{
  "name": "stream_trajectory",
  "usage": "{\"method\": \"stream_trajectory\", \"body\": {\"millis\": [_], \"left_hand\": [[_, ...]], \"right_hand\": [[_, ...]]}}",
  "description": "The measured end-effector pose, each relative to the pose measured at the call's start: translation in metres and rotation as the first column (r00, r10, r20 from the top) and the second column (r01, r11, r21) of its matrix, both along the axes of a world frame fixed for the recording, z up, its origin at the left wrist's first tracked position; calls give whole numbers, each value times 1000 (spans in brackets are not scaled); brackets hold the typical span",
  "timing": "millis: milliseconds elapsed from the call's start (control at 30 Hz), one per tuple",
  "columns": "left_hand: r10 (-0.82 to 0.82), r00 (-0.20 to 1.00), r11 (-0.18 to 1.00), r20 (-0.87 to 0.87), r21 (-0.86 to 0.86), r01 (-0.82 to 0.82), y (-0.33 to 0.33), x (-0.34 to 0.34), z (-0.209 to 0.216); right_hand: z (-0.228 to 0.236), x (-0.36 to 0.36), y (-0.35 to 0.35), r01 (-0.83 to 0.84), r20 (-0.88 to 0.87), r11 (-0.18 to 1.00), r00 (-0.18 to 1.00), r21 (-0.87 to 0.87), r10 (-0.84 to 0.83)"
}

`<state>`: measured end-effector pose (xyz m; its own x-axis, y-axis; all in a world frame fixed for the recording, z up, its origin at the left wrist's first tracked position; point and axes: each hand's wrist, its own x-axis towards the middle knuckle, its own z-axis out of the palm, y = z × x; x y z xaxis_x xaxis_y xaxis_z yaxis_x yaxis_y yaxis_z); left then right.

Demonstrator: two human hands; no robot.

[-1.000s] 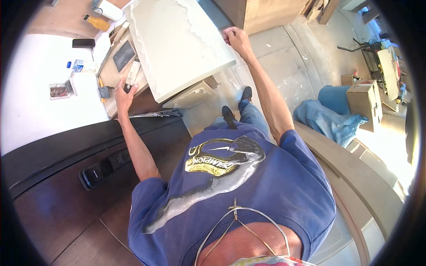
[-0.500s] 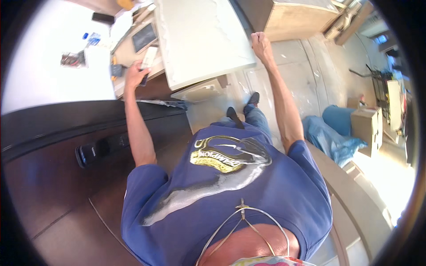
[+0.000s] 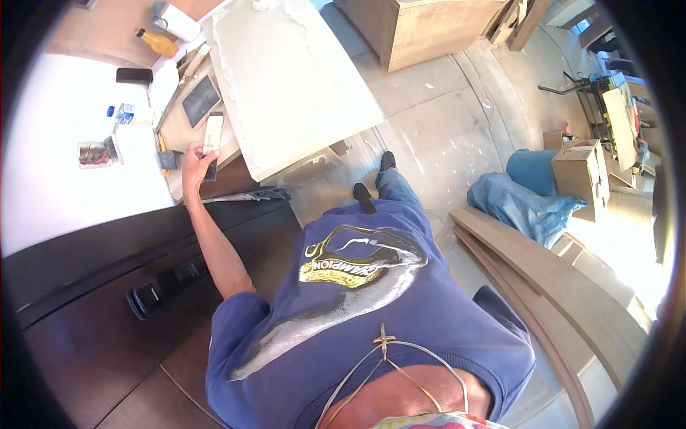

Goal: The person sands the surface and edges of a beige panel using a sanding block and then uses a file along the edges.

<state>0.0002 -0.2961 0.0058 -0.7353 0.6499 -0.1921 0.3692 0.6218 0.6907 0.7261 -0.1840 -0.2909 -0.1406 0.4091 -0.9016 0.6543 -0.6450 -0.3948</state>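
Pale-dark tool (image 3: 214,132) at near edge of wooden desk (image 3: 187,134), pinched between thumb and fingers of left grip (image 3: 194,166). Dark pad (image 3: 201,102) just beyond; yellow-black tool (image 3: 167,159) left of grip; white slab (image 3: 300,89) to the right. Right grip out of view, state can't be told. Blue bag (image 3: 522,206), carton (image 3: 577,175) far right.

Worktop (image 3: 179,130): pale wood, bare in patches along left edge. Large slab (image 3: 300,93), ragged off-white coating on upper face, covers right side; its lower corner juts past near edge. Dark rectangular plate (image 3: 201,101) lies just left of slab, about mid-length. Yellow-and-dark tool (image 3: 166,156) at left edge, near the near left corner. Narrow wooden pieces (image 3: 194,61) farther up, beside slab. Orange bottle (image 3: 157,43), white cylindrical container (image 3: 179,23) toward far end; contact with worktop unclear.
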Motion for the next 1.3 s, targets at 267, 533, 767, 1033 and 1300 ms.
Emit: {"method": "stream_trajectory", "body": {"millis": [267, 533, 767, 1033, 1300], "left_hand": [[-105, 994, 989, 30, -98, 108, -3, -34, -2], [92, 956, 994, -277, 88, -70, 73, -45, 23], [148, 719, 887, -679, -230, -400, 55, -75, 25], [178, 551, 866, -815, -136, -481, -9, -52, 2], [711, 580, 691, -398, 547, -472, 67, 41, 82]], "right_hand": [[40, -64, 82, 728, -339, 665, 591, -165, -732], [188, -146, 303, 617, -803, 784, 500, 68, -324], [169, -145, 355, 264, -489, 857, 872, 443, -16], [172, -198, 381, 21, -384, 787, 880, 617, 277], [331, -334, 336, 287, -553, 540, 712, 791, 433]]}}
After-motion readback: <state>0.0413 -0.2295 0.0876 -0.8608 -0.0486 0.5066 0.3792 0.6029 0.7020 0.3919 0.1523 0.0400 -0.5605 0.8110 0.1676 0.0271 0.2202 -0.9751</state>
